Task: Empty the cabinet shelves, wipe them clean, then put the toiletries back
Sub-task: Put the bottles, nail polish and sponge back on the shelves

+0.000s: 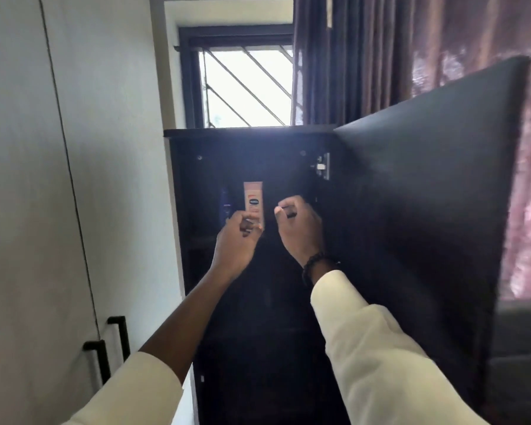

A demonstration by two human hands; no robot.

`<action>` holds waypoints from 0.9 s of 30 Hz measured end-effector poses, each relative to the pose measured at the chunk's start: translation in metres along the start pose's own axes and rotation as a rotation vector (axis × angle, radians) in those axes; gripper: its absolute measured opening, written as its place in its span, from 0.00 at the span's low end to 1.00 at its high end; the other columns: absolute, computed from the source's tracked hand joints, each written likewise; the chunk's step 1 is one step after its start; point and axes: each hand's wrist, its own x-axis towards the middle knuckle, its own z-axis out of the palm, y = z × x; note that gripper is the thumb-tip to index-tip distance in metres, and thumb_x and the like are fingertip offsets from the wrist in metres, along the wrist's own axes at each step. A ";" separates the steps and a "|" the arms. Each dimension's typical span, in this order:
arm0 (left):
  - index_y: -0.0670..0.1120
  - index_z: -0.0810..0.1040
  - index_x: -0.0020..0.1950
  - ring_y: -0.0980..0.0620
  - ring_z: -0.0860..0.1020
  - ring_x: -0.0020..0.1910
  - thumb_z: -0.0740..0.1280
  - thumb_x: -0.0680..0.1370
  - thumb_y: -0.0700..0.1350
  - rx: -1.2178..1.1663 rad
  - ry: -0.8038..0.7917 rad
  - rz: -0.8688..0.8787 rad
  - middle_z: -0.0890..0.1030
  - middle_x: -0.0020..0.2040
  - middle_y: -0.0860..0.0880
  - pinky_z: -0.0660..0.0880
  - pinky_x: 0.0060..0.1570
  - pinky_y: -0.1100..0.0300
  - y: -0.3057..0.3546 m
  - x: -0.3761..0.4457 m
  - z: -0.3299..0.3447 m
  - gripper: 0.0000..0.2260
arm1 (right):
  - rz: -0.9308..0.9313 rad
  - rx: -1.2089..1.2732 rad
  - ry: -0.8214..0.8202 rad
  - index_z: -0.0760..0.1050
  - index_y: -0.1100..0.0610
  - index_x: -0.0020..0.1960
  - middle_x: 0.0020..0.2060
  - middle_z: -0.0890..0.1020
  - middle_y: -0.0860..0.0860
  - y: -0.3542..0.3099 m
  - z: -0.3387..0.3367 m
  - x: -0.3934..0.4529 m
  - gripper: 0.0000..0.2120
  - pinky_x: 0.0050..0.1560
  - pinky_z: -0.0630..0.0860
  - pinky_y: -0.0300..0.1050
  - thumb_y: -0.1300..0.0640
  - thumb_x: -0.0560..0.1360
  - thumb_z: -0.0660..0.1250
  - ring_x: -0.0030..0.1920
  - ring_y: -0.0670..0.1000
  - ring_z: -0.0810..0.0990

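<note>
A tall black cabinet (258, 332) stands open in front of me, its inside very dark. On the upper shelf stands a peach lotion tube (253, 200), and my left hand (236, 240) grips its lower end. A dark blue bottle (226, 207) stands just left of the tube. My right hand (298, 225) is beside the tube at the same shelf, fingers curled; whether it holds something dark I cannot tell. Lower shelves are too dark to read.
The cabinet door (426, 210) swings open to the right. A white wardrobe (43, 210) with black handles (117, 342) fills the left. Behind the cabinet are a barred window (246, 87) and curtains (411, 41). A grey seat (521, 348) sits at the lower right.
</note>
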 end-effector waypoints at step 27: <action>0.50 0.75 0.48 0.54 0.78 0.38 0.65 0.79 0.47 -0.750 -0.590 -0.281 0.79 0.42 0.50 0.76 0.37 0.58 0.141 -0.375 0.298 0.02 | 0.515 -0.198 0.303 0.78 0.52 0.47 0.37 0.82 0.45 0.134 -0.384 -0.289 0.07 0.44 0.80 0.49 0.50 0.78 0.65 0.40 0.45 0.82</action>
